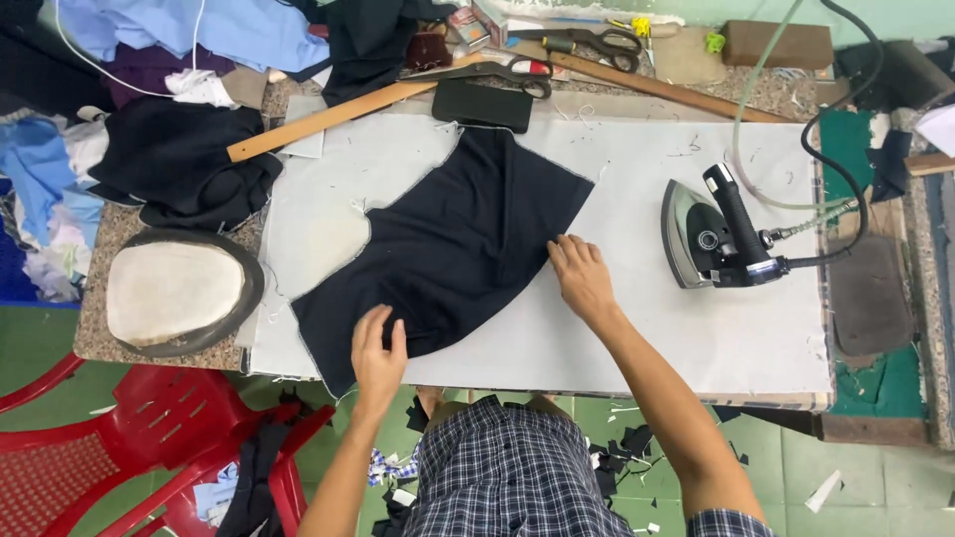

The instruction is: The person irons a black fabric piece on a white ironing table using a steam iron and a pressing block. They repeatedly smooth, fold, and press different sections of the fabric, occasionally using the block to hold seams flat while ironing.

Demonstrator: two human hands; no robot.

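A dark navy cut piece of fabric (453, 244) lies flat on the white padded pressing board (676, 328). My left hand (376, 350) rests palm down on the fabric's near edge, fingers together. My right hand (580, 276) presses flat on the fabric's right edge, fingers spread toward the cloth. Neither hand grips anything. A pale grey fabric piece (333, 214) lies partly under the dark piece on its left side.
A steam iron (718, 239) stands on its side at the board's right, hose and cord trailing back. Two scissors (597, 42), a wooden ruler (328, 119), a black pad (482, 104) and cloth piles sit behind. An oval pressing cushion (179, 291) lies left; a red plastic chair (149, 438) stands below.
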